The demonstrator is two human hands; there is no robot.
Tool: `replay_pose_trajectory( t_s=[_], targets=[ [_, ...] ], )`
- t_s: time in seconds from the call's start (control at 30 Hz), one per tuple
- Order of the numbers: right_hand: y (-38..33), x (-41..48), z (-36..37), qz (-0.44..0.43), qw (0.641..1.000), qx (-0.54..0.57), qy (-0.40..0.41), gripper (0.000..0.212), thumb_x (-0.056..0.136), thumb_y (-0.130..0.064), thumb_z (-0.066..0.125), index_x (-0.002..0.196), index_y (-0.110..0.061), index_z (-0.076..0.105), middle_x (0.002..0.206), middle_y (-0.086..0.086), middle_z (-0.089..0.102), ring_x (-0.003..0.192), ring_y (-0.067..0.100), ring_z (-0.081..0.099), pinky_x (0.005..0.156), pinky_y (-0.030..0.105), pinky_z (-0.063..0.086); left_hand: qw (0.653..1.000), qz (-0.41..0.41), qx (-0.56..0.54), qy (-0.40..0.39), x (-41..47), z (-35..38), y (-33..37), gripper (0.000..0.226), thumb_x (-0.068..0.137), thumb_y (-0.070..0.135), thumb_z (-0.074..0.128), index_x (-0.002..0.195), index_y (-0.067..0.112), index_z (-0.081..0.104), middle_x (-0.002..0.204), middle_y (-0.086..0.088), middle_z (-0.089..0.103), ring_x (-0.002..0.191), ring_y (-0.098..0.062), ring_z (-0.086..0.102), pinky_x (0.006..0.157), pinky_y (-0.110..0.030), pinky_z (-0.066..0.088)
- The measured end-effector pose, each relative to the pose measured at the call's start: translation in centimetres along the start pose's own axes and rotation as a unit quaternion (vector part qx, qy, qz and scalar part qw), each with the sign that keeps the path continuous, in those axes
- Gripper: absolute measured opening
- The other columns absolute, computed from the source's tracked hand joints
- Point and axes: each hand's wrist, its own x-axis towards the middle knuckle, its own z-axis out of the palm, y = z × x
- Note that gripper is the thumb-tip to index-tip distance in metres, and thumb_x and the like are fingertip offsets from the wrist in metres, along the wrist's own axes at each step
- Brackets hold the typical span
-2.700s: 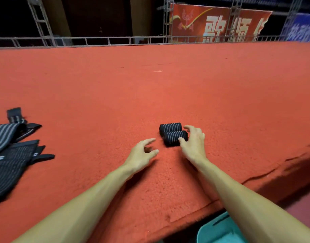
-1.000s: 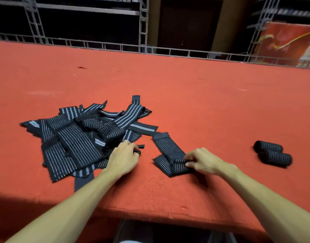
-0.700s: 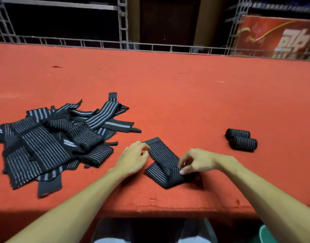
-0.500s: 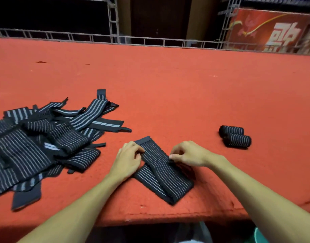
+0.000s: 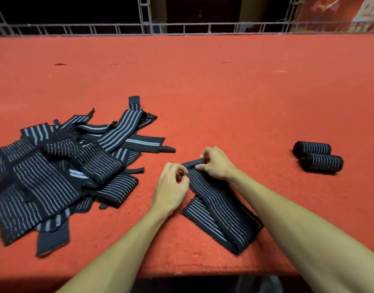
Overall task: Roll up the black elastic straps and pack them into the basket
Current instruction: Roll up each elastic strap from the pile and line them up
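The far end of a strap (image 5: 222, 210) is pinched by the right hand (image 5: 215, 163), its fingers curled over a first narrow turn. Just beside that turn, the strap's left edge is nipped between the curled thumb and fingers of the left hand (image 5: 171, 187). From both hands the strap runs back flat and doubled toward the near edge of the tabletop (image 5: 224, 92). Well right of the right hand, 2 rolls (image 5: 318, 158) are laid touching, side by side. Left of the left hand, a loose pile (image 5: 55, 172) of unrolled straps is spread. It is judged that 2 straps are rolled, a 3rd is barely begun, and none is packed; no basket is seen.
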Motion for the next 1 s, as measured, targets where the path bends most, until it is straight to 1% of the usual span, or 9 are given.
replay_pose_trajectory(
  t_s=[0.17, 0.23, 0.37, 0.43, 0.53, 0.67, 0.77, 0.87, 1.0],
  targets=[
    [-0.2, -3.1, -3.9, 0.015, 0.969, 0.241, 0.052, 0.023, 0.082, -0.005, 0.071, 0.078, -0.018, 0.052, 0.073, 0.003, 0.055, 0.06, 0.017, 0.054, 0.052, 0.031, 0.048, 0.998, -0.039, -0.045, 0.005, -0.3, -0.5, 0.6, 0.023, 0.087, 0.024, 0.062, 0.091, 0.022, 0.04, 0.083, 0.003, 0.055, 0.076, -0.015, 0.054, 0.078, -0.042, 0.048],
    [-0.9, -4.8, -6.1, 0.013, 0.953, 0.292, 0.078, 0.019, 0.083, -0.003, 0.071, 0.08, -0.015, 0.056, 0.071, 0.004, 0.053, 0.058, 0.016, 0.053, 0.044, 0.025, 0.046, 0.997, -0.037, -0.039, -0.049, -1.0, -0.8, 1.1, 0.022, 0.084, 0.047, 0.06, 0.088, 0.028, 0.051, 0.088, 0.004, 0.06, 0.083, -0.013, 0.057, 0.086, -0.04, 0.046],
    [-2.8, -8.1, -9.7, -0.004, 0.921, 0.372, 0.116, 0.012, 0.088, -0.005, 0.066, 0.083, -0.012, 0.057, 0.07, 0.005, 0.055, 0.05, 0.009, 0.052, 0.039, 0.02, 0.044, 0.965, -0.102, -0.178, -0.163, -1.6, -2.5, 3.9, 0.056, 0.061, 0.082, 0.057, 0.072, 0.031, 0.076, 0.097, 0.004, 0.072, 0.099, -0.012, 0.064, 0.103, -0.038, 0.042],
    [-3.9, -9.6, -10.9, 0.004, 0.894, 0.429, 0.132, 0.016, 0.089, -0.004, 0.063, 0.079, -0.013, 0.056, 0.068, 0.003, 0.055, 0.041, 0.005, 0.051, 0.037, 0.018, 0.04, 0.955, -0.07, -0.199, -0.207, -1.8, -3.3, 6.3, 0.052, 0.067, 0.075, 0.058, 0.081, 0.029, 0.075, 0.097, 0.01, 0.073, 0.097, -0.002, 0.064, 0.099, -0.026, 0.042],
    [-5.5, -11.6, -12.3, 0.018, 0.828, 0.544, 0.137, 0.017, 0.089, -0.002, 0.062, 0.078, -0.014, 0.055, 0.065, 0.0, 0.059, 0.04, 0.004, 0.051, 0.036, 0.016, 0.036, 0.93, -0.029, -0.22, -0.292, -3.3, -3.9, 10.3, 0.008, 0.086, 0.02, 0.068, 0.093, 0.017, 0.068, 0.09, 0.008, 0.072, 0.083, -0.004, 0.066, 0.08, -0.02, 0.052],
    [-6.8, -13.5, -14.7, 0.013, 0.767, 0.626, 0.138, 0.012, 0.088, -0.006, 0.063, 0.082, -0.014, 0.057, 0.072, 0.0, 0.061, 0.054, 0.008, 0.057, 0.049, 0.017, 0.042, 0.915, -0.027, -0.224, -0.334, -4.9, -4.9, 13.7, 0.014, 0.093, 0.003, 0.055, 0.096, 0.014, 0.062, 0.085, 0.003, 0.065, 0.073, -0.006, 0.062, 0.062, -0.022, 0.05],
    [-7.6, -14.6, -16.6, 0.003, 0.776, 0.614, 0.143, 0.006, 0.089, -0.012, 0.064, 0.087, -0.014, 0.059, 0.072, 0.0, 0.061, 0.056, 0.009, 0.055, 0.054, 0.022, 0.042, 0.874, -0.029, -0.3, -0.381, -5.7, -6.5, 16.2, 0.015, 0.091, 0.004, 0.056, 0.105, 0.007, 0.06, 0.094, -0.006, 0.062, 0.077, -0.013, 0.06, 0.063, -0.024, 0.049],
    [-8.0, -15.2, -18.1, -0.007, 0.803, 0.574, 0.158, 0.004, 0.091, -0.015, 0.063, 0.089, -0.012, 0.061, 0.071, 0.001, 0.063, 0.056, 0.012, 0.057, 0.054, 0.026, 0.045, 0.841, -0.005, -0.341, -0.42, -6.1, -7.6, 18.5, 0.026, 0.084, 0.013, 0.06, 0.109, 0.008, 0.06, 0.099, -0.003, 0.065, 0.083, -0.012, 0.062, 0.068, -0.024, 0.052],
    [-6.5, -14.3, -18.0, 0.001, 0.874, 0.443, 0.199, 0.008, 0.09, -0.012, 0.064, 0.086, -0.016, 0.058, 0.075, 0.002, 0.061, 0.059, 0.01, 0.055, 0.049, 0.02, 0.043, 0.843, -0.025, -0.333, -0.423, -5.9, -6.4, 18.3, 0.022, 0.087, 0.012, 0.059, 0.109, 0.007, 0.062, 0.1, -0.003, 0.069, 0.085, -0.013, 0.065, 0.069, -0.028, 0.054]
  ],
)
